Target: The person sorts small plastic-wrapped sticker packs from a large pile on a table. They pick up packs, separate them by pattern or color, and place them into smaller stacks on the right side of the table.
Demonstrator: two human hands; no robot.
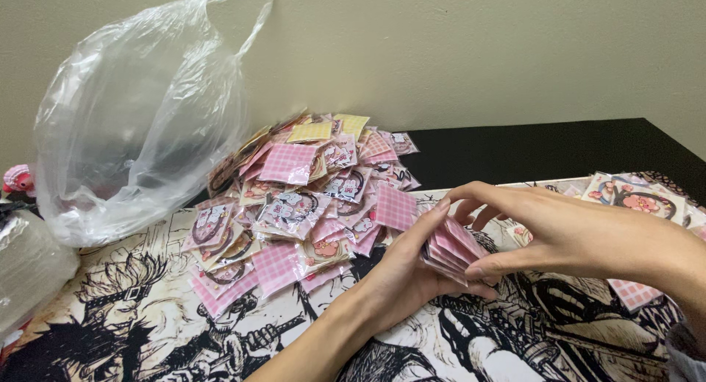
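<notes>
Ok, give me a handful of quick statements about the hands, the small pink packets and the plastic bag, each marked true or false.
1. Both hands hold one small stack of pink packets. True: the left hand cups it from below and the right hand grips it from the side.
2. The big packet pile lies right of the hands. False: it lies to their left, against the wall.
3. The clear plastic bag stands left of the pile. True.
4. The mat is plain white. False: it bears black line drawings.
5. More packets lie at the far right. True.
</notes>
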